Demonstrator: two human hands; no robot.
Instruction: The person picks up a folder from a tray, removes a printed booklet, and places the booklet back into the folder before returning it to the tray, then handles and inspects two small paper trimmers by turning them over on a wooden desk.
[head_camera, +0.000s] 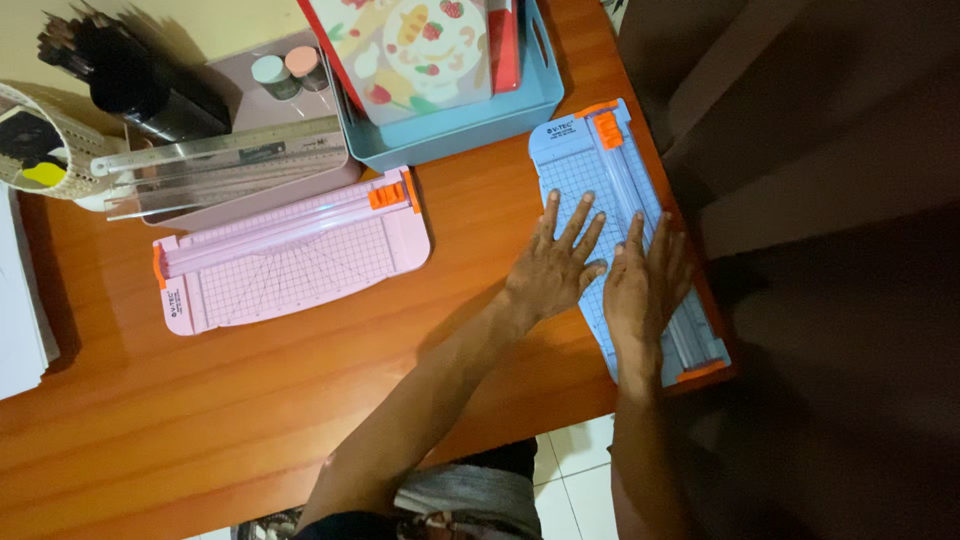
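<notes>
A light blue paper trimmer (585, 165) with orange end caps lies along the right edge of the wooden desk. My left hand (552, 265) rests flat on its gridded bed, fingers spread. Beside it, my right hand (643, 283) lies flat over the cutting rail, fingers pointing away from me. Neither hand grips anything. The orange slider (606, 129) sits near the far end of the rail, beyond my fingertips.
A pink paper trimmer (290, 255) lies to the left on the desk (200, 400). Behind it sit a pink tray with rulers (230, 150), a dark pencil holder (120, 75) and a blue bin (460, 130) holding illustrated packets. White paper (20, 310) is stacked at far left. A dark curtain (830, 250) hangs right.
</notes>
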